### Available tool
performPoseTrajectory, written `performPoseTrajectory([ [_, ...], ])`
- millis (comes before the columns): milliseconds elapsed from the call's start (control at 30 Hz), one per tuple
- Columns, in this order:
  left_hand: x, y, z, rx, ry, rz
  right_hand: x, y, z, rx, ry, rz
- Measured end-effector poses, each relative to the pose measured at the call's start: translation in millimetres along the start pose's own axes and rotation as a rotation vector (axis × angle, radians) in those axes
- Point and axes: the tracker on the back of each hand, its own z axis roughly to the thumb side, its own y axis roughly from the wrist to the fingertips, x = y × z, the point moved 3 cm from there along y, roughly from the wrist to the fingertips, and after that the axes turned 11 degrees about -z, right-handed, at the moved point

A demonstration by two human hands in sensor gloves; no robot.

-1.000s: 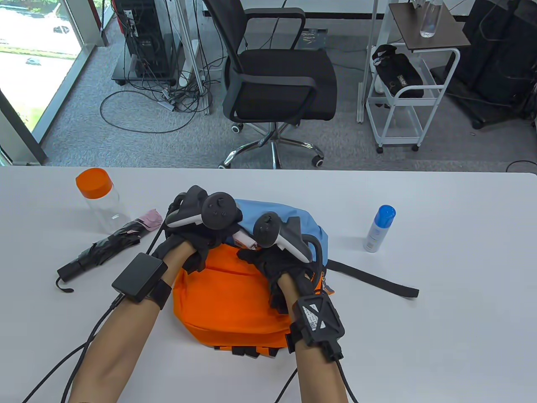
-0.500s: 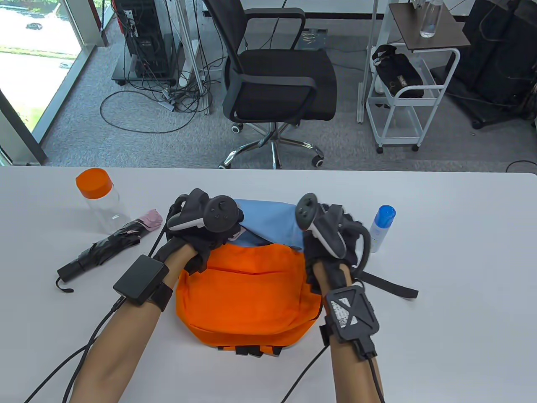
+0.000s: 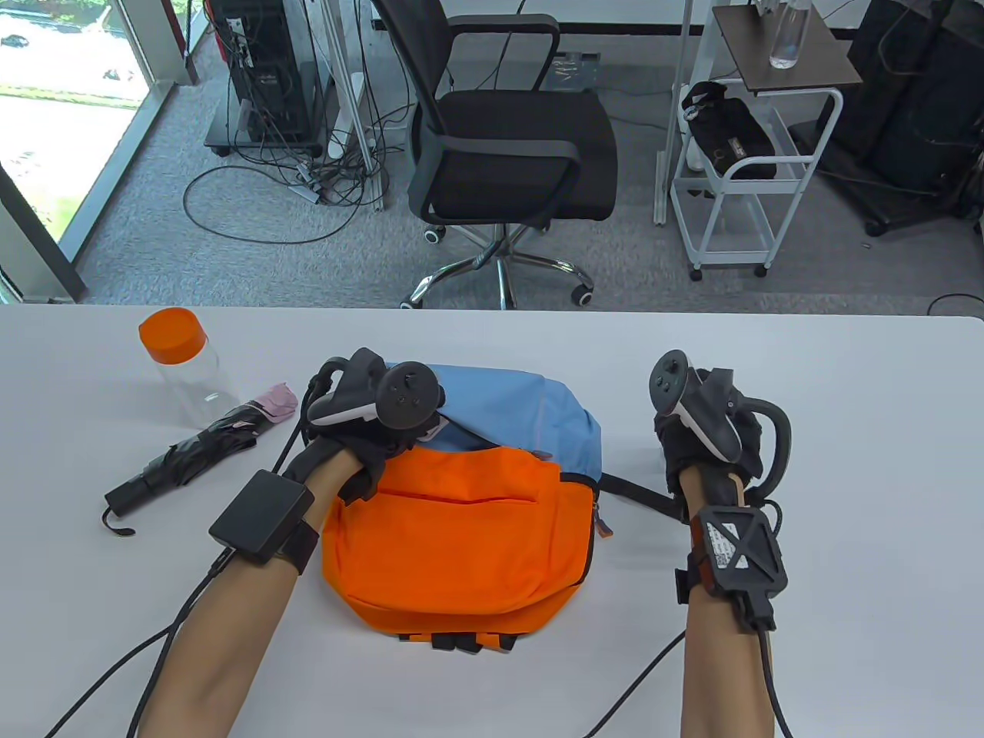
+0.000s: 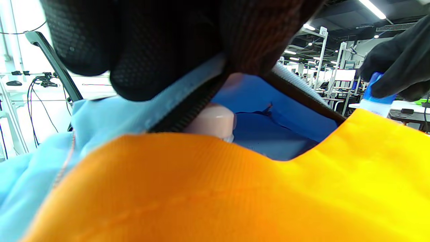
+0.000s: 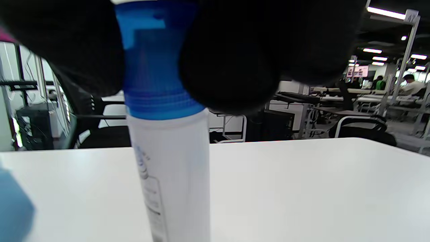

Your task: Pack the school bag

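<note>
An orange and light blue backpack (image 3: 461, 530) lies on the white table (image 3: 846, 477). My left hand (image 3: 384, 442) grips the blue upper edge of its opening and holds it up. In the left wrist view my fingers (image 4: 161, 50) are on the zipper edge, and a pale pink item (image 4: 211, 121) lies inside the bag. My right hand (image 3: 696, 442) is to the right of the bag, and it hides the bottle in the table view. In the right wrist view its fingers (image 5: 231, 57) close around the blue cap of a white spray bottle (image 5: 171, 168) that stands on the table.
A clear bottle with an orange lid (image 3: 181, 365) stands at the far left. A folded black and pink umbrella (image 3: 192, 453) lies beside it. A black bag strap (image 3: 638, 492) runs out to the right under my right wrist. An office chair (image 3: 507, 154) stands beyond the table's far edge.
My right hand has left the bag's opening and moved right to the spray bottle, closing on its cap. My left hand has kept its hold on the bag's edge.
</note>
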Motion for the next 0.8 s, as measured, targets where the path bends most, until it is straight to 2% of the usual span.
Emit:
performPoseTrajectory([
  [33, 0, 0, 0, -0.001, -0.002, -0.001, 10, -6, 1, 0.006, 0.044, -0.01],
  [100, -1, 0, -1, -0.005, -0.014, -0.014, 44, -31, 10, 0.041, 0.247, -0.085],
  [167, -3, 0, 0, -0.006, -0.009, -0.019, 66, -54, 19, 0.096, 0.427, -0.108],
  [200, -3, 0, 1, -0.006, 0.0, -0.018, 73, -63, 24, 0.118, 0.504, -0.108],
  [267, -4, 0, 3, -0.01, 0.012, -0.024, 79, -83, 41, 0.186, 0.668, -0.03],
  [333, -4, 0, 5, -0.01, 0.018, -0.039, 69, -100, 64, 0.238, 0.747, 0.078],
  [433, -5, 0, 4, -0.008, 0.022, -0.057, 41, -113, 95, 0.213, 0.79, 0.098],
  [500, -6, -1, 3, -0.011, 0.023, -0.056, 13, -117, 121, 0.179, 0.814, 0.119],
  [533, -6, -2, 3, -0.002, 0.031, -0.058, 9, -118, 128, 0.179, 0.83, 0.13],
  [633, -6, -2, 6, 0.009, 0.033, -0.05, 0, -121, 164, 0.305, 0.713, 0.093],
  [733, -4, -4, 2, 0.004, 0.084, -0.043, 3, -123, 195, 0.493, 0.323, 0.026],
  [800, -4, -6, -2, 0.015, 0.036, -0.032, 2, -120, 202, 0.546, 0.112, -0.039],
])
